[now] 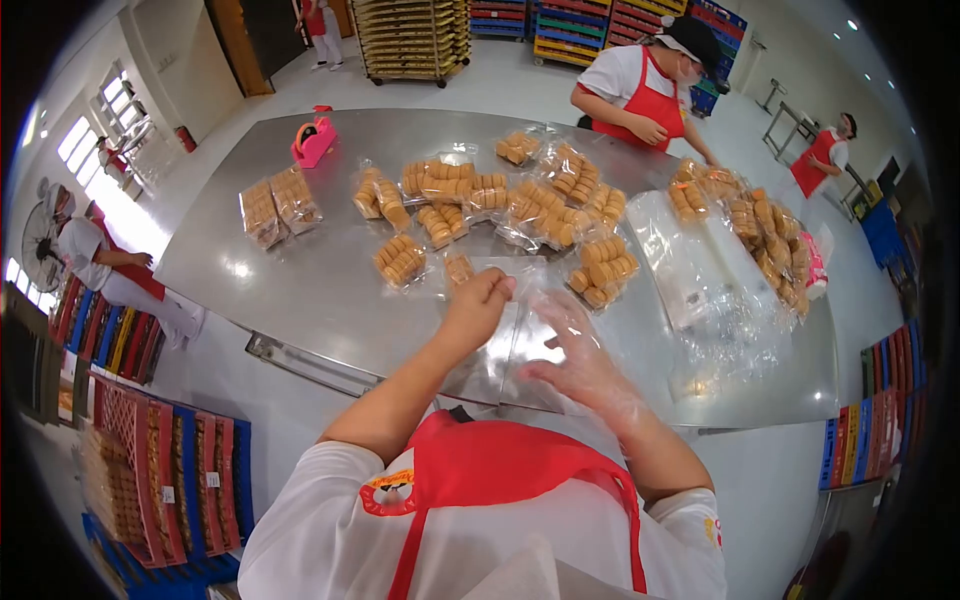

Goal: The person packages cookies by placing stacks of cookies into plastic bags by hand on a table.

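Observation:
My left hand (478,312), bare, is closed at the near middle of the steel table, its fingertips pinching what looks like the edge of a clear plastic bag (508,335). Just beyond it a small pack of round biscuits (458,268) is partly hidden by the hand. My right hand (583,355) wears a clear plastic glove and is held over the bag, thumb and fingers apart. Bagged biscuits (400,260) lie to the left of my hands, and another biscuit bag (605,268) is beyond my right hand. Glare blurs the bag's outline.
Many biscuit packs (545,212) cover the table (350,130). A pink tape dispenser (314,140) stands at the far left. Stacked clear bags (690,265) and a heap of packs (770,235) lie right. A co-worker (650,95) stands across; crates (170,480) stand at lower left.

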Demonstrator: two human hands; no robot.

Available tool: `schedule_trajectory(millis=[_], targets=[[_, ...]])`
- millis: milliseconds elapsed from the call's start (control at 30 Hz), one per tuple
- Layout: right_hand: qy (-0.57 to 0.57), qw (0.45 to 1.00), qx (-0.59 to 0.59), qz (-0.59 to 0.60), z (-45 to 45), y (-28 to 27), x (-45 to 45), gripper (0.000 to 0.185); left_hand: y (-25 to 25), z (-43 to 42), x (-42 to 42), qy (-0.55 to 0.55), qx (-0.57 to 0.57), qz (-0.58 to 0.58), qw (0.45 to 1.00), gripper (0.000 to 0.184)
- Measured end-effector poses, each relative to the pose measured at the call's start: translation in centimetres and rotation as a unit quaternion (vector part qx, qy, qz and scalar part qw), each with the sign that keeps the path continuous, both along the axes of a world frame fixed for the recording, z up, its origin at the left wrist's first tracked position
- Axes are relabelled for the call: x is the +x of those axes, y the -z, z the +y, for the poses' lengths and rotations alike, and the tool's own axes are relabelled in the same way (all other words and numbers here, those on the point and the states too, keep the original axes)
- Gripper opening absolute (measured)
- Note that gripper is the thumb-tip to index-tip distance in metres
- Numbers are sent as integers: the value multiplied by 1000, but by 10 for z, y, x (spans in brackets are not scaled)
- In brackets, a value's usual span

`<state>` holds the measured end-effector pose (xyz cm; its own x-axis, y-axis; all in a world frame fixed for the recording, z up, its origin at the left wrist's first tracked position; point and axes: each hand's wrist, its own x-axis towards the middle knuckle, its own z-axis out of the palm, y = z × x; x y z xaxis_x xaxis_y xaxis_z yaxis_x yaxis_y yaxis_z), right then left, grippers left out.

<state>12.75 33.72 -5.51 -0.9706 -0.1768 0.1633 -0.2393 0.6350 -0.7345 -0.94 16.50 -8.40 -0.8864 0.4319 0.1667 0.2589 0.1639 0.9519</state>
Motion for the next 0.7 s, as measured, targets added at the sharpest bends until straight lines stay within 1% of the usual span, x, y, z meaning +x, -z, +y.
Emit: schedule_trajectory(millis=[33, 67, 100, 133, 200, 233, 300, 367, 400, 467, 500, 533, 600, 633, 700], targets=[[17, 998, -57, -16, -7, -9, -4, 97, -7, 4, 11, 11, -26, -15, 999, 28], [33, 992, -114, -31, -10, -12, -5, 97, -4, 4, 12, 12, -27, -23, 999, 27], [42, 989, -132, -48, -10, -12, -4, 100, 1, 2, 10, 11, -27, -30, 999, 26], [50, 987, -137, -60, -10, -13, -1, 100, 3, 1, 8, 9, -25, -36, 999, 25], [65, 982, -151, -88, -12, -10, 9, 99, 8, -5, 10, 91, 24, -100, 991, 21], [64, 979, -174, -85, -8, 3, 10, 97, 12, -7, 12, 132, 47, -133, 981, 19], [46, 996, -77, -10, 20, 68, 0, 98, 29, -3, 16, 112, 103, -149, 977, 16], [76, 987, -142, -4, -2, 22, 6, 95, 41, -1, 19, 79, 138, -160, 974, 16], [73, 985, -155, -34, -8, 11, 6, 93, 44, -1, 18, 55, 145, -163, 974, 17], [66, 977, -181, -89, -14, 0, 6, 90, 48, -2, 16, 6, 162, -168, 972, 18], [55, 972, -209, -87, -15, -1, 8, 80, 49, -4, 13, -20, 173, -172, 970, 18], [45, 975, -187, -113, -12, -5, 12, 75, 49, -8, 9, -48, 184, -176, 966, 19], [24, 975, -145, -166, -5, -17, 23, 67, 31, -21, 4, -103, 202, -145, 963, 19], [27, 976, -53, -207, -4, -25, 23, 53, 23, -25, 4, -130, 210, -132, 960, 19], [-13, 993, 37, -116, 3, 2, 12, 55, 23, -18, 9, -88, 146, -134, 976, 19]])
